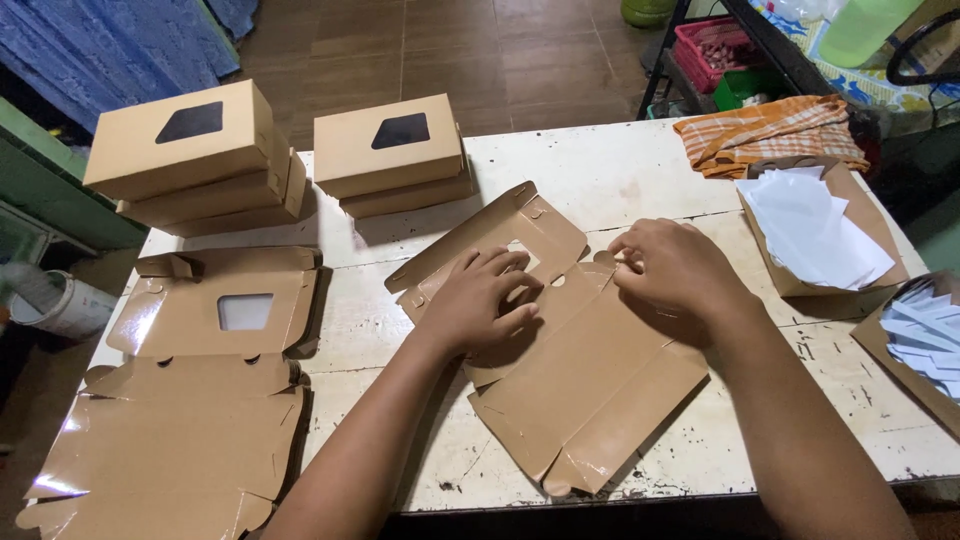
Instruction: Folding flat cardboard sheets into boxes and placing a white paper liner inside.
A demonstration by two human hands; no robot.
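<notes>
A flat, unfolded brown cardboard box blank (590,385) with a window cut-out lies at an angle on the worn white table (610,170). My left hand (480,300) presses flat on the blank near its window, fingers spread. My right hand (675,265) pinches a small flap at the blank's upper right edge. The far flap of the blank (500,235) stands partly raised.
Folded window boxes are stacked at the back left (190,150) and back centre (392,150). A pile of flat blanks (190,400) covers the left side. White paper sheets on a brown blank (815,230), more sheets (925,335) and an orange striped cloth (765,130) lie right.
</notes>
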